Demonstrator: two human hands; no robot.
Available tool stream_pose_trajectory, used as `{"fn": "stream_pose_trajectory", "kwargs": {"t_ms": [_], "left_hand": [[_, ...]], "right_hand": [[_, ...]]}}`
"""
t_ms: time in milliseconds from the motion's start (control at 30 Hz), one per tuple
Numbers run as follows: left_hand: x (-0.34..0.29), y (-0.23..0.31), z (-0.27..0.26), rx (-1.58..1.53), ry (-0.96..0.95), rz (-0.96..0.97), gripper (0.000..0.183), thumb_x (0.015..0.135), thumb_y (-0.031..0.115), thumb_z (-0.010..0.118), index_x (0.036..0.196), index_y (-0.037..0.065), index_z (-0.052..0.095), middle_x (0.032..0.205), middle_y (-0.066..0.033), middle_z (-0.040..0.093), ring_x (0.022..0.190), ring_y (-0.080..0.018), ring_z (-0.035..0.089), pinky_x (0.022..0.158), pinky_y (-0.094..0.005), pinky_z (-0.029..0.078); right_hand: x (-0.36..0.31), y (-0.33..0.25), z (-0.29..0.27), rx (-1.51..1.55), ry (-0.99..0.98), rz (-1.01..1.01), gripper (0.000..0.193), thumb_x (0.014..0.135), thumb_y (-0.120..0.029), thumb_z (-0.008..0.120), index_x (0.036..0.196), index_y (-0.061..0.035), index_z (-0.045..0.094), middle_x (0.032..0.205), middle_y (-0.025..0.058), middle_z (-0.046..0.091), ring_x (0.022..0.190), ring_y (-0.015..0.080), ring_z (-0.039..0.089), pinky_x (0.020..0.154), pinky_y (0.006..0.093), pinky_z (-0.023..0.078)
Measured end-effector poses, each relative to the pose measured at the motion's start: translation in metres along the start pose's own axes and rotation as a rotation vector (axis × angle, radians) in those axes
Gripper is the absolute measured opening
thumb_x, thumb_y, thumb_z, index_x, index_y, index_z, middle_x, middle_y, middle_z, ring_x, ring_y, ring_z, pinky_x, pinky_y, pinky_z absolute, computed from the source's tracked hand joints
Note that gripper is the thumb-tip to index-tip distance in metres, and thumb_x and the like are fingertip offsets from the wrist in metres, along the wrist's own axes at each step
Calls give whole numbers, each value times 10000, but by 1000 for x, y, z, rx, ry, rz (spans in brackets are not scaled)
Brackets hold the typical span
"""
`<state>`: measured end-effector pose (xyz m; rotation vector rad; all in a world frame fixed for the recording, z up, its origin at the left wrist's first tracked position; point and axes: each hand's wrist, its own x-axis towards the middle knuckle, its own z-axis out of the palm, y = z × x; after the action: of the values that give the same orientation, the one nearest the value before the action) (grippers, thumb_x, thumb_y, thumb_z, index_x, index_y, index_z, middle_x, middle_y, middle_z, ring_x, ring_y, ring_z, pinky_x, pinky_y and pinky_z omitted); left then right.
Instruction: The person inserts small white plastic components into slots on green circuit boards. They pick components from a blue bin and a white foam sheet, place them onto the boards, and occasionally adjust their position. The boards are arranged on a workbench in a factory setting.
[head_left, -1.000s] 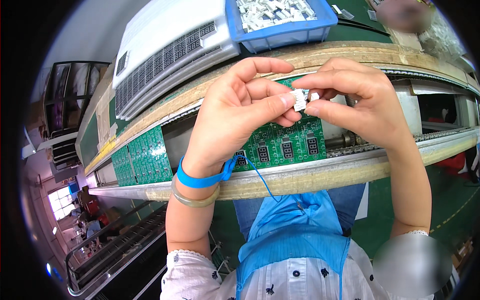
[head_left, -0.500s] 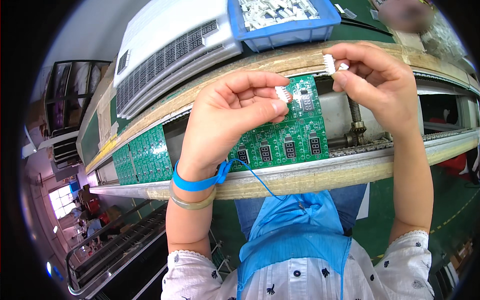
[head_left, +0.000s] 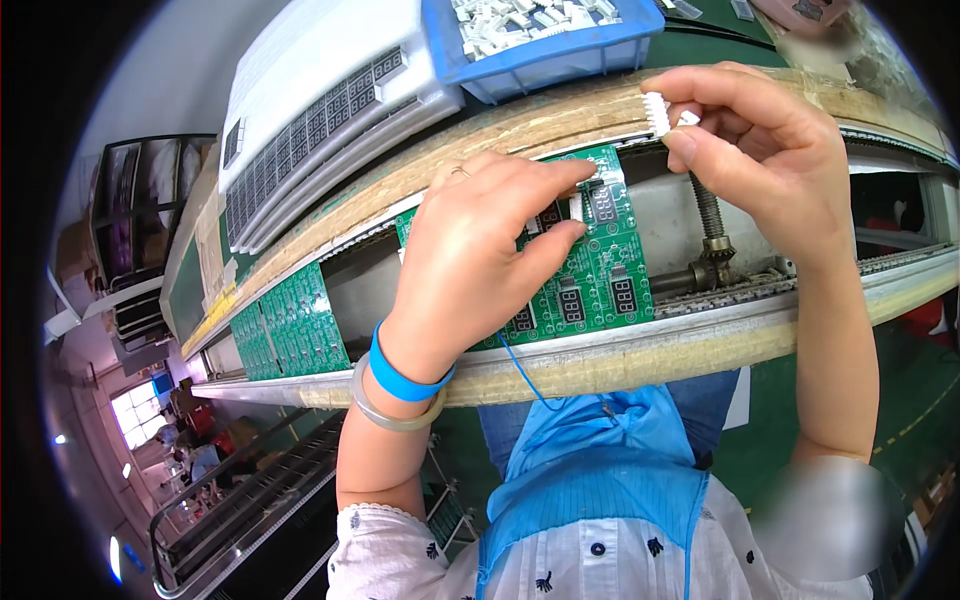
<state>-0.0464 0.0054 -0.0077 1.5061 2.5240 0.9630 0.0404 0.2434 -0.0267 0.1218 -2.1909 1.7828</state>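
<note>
My left hand (head_left: 480, 245), a blue wrist strap around its wrist, is over the green circuit board panel (head_left: 605, 265). Its thumb and forefinger pinch the two ends of a white pin connector (head_left: 576, 208), which sits against the board beside a digit display (head_left: 603, 204). More displays line the near row of the panel; the hand covers part of the board. Up and to the right, clear of the panel, my right hand (head_left: 765, 150) pinches another white connector (head_left: 656, 114) between thumb and forefinger. A further small white piece (head_left: 688, 118) shows within its curled fingers.
The panel lies across a conveyor with metal rails (head_left: 700, 325) and a threaded rod (head_left: 708, 210). More green boards (head_left: 295, 320) lie at left. Beyond the wooden edge stand a blue bin (head_left: 550, 62) of white connectors and stacked white foam trays (head_left: 320, 90) with displays.
My left hand has lowered its connector from above onto the board, turning palm down. My right hand keeps its connector at nearly the same place. The view has shifted slightly.
</note>
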Motion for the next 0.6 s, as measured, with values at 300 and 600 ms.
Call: {"fn": "stream_pose_trajectory", "kwargs": {"t_ms": [300, 600], "left_hand": [[4, -3, 5, 218, 2, 138, 179, 730, 96, 844, 894, 102, 772, 917, -7, 770, 851, -190, 674, 775, -342, 408], [3, -5, 7, 230, 16, 136, 162, 733, 80, 841, 887, 103, 795, 934, -19, 788, 843, -177, 694, 797, -326, 409]], "right_hand": [[1, -2, 0, -84, -11, -65, 337, 869, 72, 690, 1205, 58, 701, 1035, 53, 636, 857, 77, 601, 693, 198, 474], [1, -2, 0, -43, -26, -78, 356, 858, 86, 691, 1214, 68, 691, 1011, 43, 618, 831, 64, 567, 664, 191, 436]]}}
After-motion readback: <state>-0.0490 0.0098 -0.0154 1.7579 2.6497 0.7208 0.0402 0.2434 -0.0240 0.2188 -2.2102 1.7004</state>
